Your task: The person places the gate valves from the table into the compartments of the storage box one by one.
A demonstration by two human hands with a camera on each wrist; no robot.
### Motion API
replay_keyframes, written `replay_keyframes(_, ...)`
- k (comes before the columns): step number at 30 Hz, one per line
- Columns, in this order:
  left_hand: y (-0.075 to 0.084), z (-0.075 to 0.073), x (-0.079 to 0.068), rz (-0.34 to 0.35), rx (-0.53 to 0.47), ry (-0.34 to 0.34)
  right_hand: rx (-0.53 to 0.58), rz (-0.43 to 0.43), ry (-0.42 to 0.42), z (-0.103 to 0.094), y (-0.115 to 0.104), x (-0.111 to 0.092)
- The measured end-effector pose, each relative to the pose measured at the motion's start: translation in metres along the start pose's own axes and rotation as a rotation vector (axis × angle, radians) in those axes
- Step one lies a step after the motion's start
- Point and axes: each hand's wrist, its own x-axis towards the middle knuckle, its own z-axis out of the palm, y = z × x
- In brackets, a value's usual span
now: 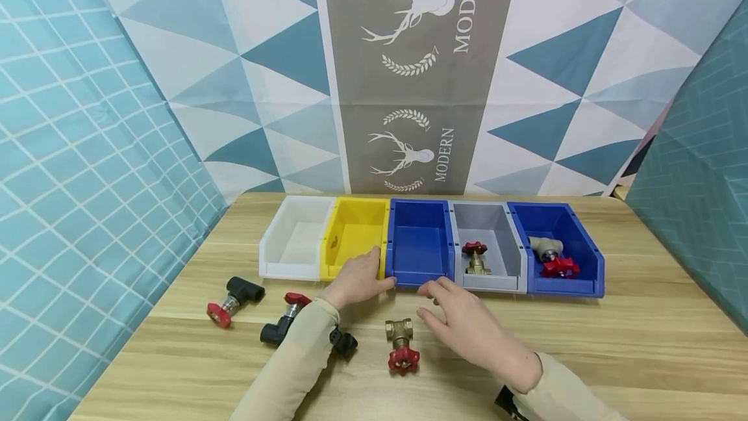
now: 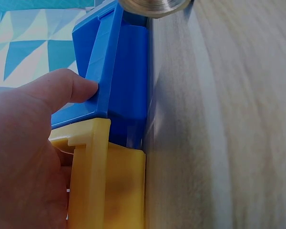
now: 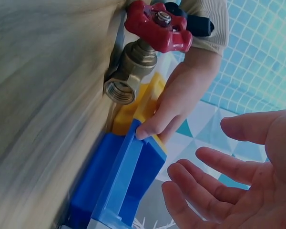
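My left hand (image 1: 358, 278) grips the front corner where the yellow bin (image 1: 354, 239) and the middle blue bin (image 1: 419, 245) meet. Its thumb lies on the blue bin's front lip, and the other fingers reach over into the yellow side, partly hidden in the left wrist view. Relaxed and holding nothing, my right hand (image 1: 467, 323) hovers in front of the blue and grey bins. Between the hands, a brass gate valve (image 1: 401, 336) with a red handwheel lies on the table. The right wrist view shows its threaded opening (image 3: 121, 90) up close.
A white bin (image 1: 298, 236) ends the row on the left. The grey bin (image 1: 487, 239) holds a brass valve (image 1: 476, 262); the right blue bin (image 1: 584, 245) holds a pale valve with a red handwheel (image 1: 560, 267). Two black valves (image 1: 242, 290) with red handwheels lie at left, one beside my sleeve.
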Motion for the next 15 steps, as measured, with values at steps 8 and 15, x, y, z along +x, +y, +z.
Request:
replay_keyframes(8, 0.0005, -0.0003, -0.0001, 0.002, 0.004, 0.004, 0.014, -0.084, -0.037, 0.0046, -0.0053, -0.0045)
replay_keyframes(15, 0.0000, 0.0004, -0.0001, 0.012, 0.013, 0.015, 0.012, -0.134, -0.090, 0.0080, -0.0102, -0.0078)
